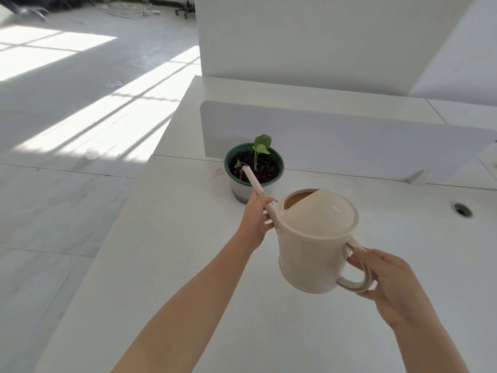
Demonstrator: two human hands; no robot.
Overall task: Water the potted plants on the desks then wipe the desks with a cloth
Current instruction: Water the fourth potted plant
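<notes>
Water looks to be dribbling from the beige plastic watering can (317,238) at frame centre, right hand (390,281) wrapped round its loop handle, left hand (255,222) pinching the spout base. Its long thin spout runs up-left, tip over the soil of the green-rimmed pot with a small leafy seedling (254,170) on the white tabletop (188,265). Tilt harder and I reckon water floods the soil or flattens the seedling.

hands (320,251) tilting watering can (314,238), potted plant (254,168)
</notes>
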